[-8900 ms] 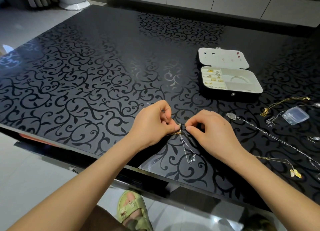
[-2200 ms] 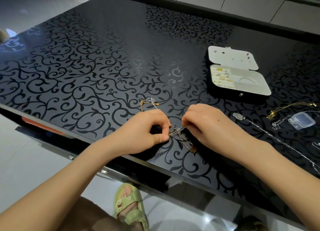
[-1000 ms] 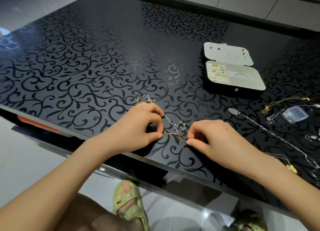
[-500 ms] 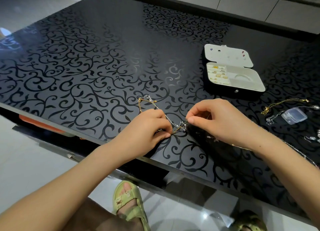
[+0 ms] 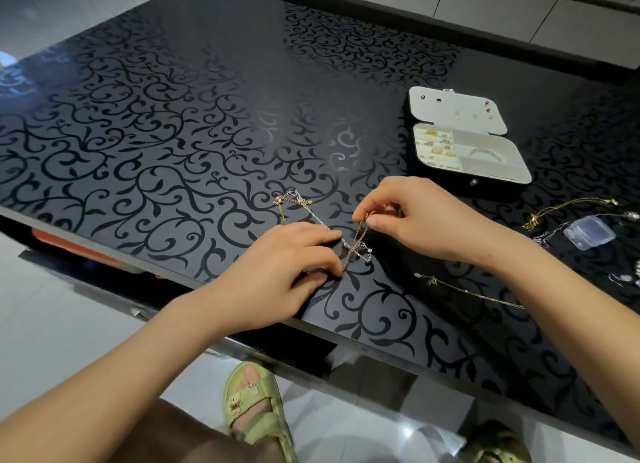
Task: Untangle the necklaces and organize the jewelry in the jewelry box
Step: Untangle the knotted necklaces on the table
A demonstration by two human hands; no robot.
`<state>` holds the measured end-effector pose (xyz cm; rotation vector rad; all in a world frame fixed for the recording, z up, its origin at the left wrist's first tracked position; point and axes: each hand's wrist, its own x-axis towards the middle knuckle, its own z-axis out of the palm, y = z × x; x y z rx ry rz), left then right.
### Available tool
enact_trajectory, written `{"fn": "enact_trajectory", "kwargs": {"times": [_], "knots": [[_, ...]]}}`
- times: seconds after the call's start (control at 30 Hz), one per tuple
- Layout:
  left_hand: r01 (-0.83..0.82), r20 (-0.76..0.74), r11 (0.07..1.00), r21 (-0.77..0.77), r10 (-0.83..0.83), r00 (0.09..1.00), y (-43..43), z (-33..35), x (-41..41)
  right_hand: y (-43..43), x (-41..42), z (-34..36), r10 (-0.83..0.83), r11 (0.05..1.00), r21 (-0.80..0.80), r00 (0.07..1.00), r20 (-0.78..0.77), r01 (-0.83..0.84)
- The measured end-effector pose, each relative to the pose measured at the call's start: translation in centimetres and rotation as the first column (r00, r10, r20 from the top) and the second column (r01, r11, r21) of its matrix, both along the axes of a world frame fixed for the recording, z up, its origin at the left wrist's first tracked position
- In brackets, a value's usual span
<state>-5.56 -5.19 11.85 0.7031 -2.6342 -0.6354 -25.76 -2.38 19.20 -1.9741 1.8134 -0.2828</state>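
Knot stage: 2 chains crossed.
Your left hand (image 5: 277,275) pinches the gold chain (image 5: 356,240) low at the table (image 5: 173,133); your right hand (image 5: 422,220) pinches its raised end, short of the open jewelry box (image 5: 474,184). The silver chain (image 5: 318,220) crosses it. Pull harder and the crossing may cinch. No legible writing.

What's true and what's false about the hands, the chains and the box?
1. The jewelry box is open. True.
2. The right hand pinches the tangled chains. True.
3. The left hand rests inside the box. False: it grips the chains on the table.
4. The clear plastic case sits in the box. False: it lies on the table, right of the box.
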Motion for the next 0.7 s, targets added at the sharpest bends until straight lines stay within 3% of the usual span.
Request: {"fn": "enact_trajectory", "kwargs": {"times": [0.2,0.7], "knots": [[0.024,0.091,0.997,0.073,-0.031,0.995,0.2,0.5,0.2,-0.9,0.2,-0.3,0.017,0.999,0.032,0.998,0.065,-0.019],[0.021,0.061,0.97,0.242,-0.036,0.997,0.0,0.8,0.9,-1.7,1.9,-2.2,0.076,0.997,0.011,0.952,0.297,-0.083]]}}
